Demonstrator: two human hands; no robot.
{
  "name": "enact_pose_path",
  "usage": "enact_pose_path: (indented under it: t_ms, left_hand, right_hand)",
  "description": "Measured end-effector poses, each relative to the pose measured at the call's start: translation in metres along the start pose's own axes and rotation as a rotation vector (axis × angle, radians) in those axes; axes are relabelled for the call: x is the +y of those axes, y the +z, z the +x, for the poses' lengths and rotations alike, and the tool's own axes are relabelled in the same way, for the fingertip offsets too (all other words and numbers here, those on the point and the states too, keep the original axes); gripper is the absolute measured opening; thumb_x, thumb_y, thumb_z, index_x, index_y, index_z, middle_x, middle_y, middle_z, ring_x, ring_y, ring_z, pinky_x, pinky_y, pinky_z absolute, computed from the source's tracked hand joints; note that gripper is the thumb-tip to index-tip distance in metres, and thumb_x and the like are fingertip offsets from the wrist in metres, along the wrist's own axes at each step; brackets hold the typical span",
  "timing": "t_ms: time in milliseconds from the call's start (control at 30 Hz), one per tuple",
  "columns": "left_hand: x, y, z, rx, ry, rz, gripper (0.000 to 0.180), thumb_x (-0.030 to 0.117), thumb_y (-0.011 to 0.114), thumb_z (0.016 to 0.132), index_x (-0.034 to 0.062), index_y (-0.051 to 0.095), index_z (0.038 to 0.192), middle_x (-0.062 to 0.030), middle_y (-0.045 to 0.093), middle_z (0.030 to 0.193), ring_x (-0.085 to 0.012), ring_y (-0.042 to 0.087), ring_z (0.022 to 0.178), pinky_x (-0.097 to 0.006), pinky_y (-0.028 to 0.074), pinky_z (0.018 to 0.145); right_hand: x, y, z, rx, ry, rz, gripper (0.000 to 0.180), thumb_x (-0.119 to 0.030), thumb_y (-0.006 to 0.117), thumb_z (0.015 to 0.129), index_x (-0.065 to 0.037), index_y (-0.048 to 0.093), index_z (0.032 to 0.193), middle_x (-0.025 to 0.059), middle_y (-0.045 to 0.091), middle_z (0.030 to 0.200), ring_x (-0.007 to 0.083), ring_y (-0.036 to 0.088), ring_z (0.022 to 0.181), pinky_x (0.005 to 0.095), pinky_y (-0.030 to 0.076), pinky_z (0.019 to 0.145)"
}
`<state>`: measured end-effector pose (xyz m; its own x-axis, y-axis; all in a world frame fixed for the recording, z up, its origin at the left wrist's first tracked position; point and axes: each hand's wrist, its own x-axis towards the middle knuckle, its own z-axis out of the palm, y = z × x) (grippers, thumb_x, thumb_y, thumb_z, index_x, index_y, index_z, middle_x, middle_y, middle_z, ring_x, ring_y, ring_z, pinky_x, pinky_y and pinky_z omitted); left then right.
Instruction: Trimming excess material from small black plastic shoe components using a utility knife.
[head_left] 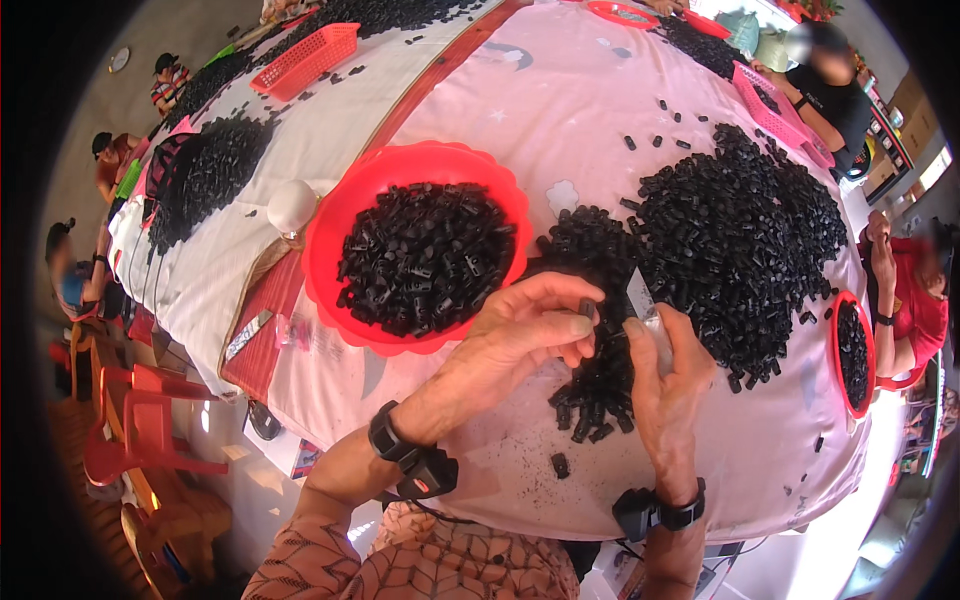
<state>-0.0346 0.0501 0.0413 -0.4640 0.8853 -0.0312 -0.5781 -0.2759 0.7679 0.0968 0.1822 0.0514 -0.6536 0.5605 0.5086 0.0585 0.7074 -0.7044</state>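
Observation:
My left hand (pixel 535 325) pinches a small black plastic piece (pixel 587 308) between thumb and fingertips. Close beside it, my right hand (pixel 667 375) grips a knife, its pale pointed blade (pixel 639 291) sticking up past the thumb; the handle is mostly hidden in the palm. The blade and the piece are apart. Beyond both hands spreads a large heap of similar black plastic pieces (pixel 735 235), with some trailing down between my hands. To the left stands a red scalloped basin (pixel 335 215) holding many more of them. One loose piece (pixel 560 465) lies near my side of the table.
A pink cloth (pixel 480 410) covers the table, with dark crumbs scattered near me. A light bulb (pixel 291 207) stands left of the basin. Pink basket (pixel 775 115) and red bowl (pixel 838 375) sit right, near two people. Red plastic chairs (pixel 160 420) stand lower left; more people sit far left.

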Motion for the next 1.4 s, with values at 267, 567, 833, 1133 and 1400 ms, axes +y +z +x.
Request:
enact_pose_path:
  t_ms: [267,567,833,1133,1400]
  left_hand:
    - [0.004,0.005,-0.003,0.051,0.007,0.039,0.026,0.005,0.062,0.089,0.0024,0.064,0.115,-0.0075,0.063,0.099,-0.014,0.064,0.077,-0.024,0.052,0.059]
    - [0.001,0.002,-0.002,0.073,-0.017,0.056,0.019,0.008,0.061,0.091,0.0003,0.065,0.108,-0.0084,0.066,0.094,-0.0141,0.064,0.069,-0.025,0.053,0.055]
    - [0.0,0.002,-0.001,0.016,-0.011,-0.097,0.024,0.014,0.058,0.096,-0.0005,0.062,0.115,-0.0096,0.064,0.098,-0.0158,0.065,0.076,-0.026,0.055,0.063]
    - [0.0,-0.004,-0.001,-0.017,-0.057,-0.15,0.028,0.013,0.059,0.096,0.0008,0.059,0.121,-0.0081,0.063,0.101,-0.0161,0.065,0.082,-0.026,0.056,0.071]
    - [-0.006,-0.006,0.001,0.024,-0.046,-0.181,0.028,0.014,0.058,0.096,0.0018,0.059,0.121,-0.0065,0.064,0.102,-0.0127,0.063,0.081,-0.025,0.054,0.073]
  right_hand:
    - [-0.015,-0.004,0.001,-0.029,0.012,-0.044,0.021,-0.005,0.067,0.088,0.006,0.062,0.105,0.0163,0.063,0.085,0.0246,0.062,0.068,0.0334,0.049,0.059]
    - [-0.017,-0.002,-0.002,-0.05,0.052,-0.041,0.021,-0.008,0.067,0.089,0.004,0.063,0.105,0.0141,0.064,0.083,0.0213,0.062,0.067,0.031,0.049,0.057]
    - [-0.018,-0.003,-0.001,-0.085,0.049,-0.031,0.022,-0.009,0.067,0.089,0.004,0.062,0.106,0.0148,0.065,0.084,0.022,0.063,0.067,0.0316,0.05,0.057]
    - [-0.017,-0.002,-0.002,-0.083,0.066,0.018,0.022,-0.009,0.067,0.089,0.003,0.061,0.106,0.0155,0.066,0.085,0.0208,0.064,0.068,0.0307,0.051,0.058]
    - [-0.013,-0.001,-0.002,-0.12,-0.029,0.018,0.022,-0.008,0.069,0.087,0.001,0.062,0.106,0.0144,0.065,0.083,0.022,0.064,0.064,0.0302,0.049,0.053]
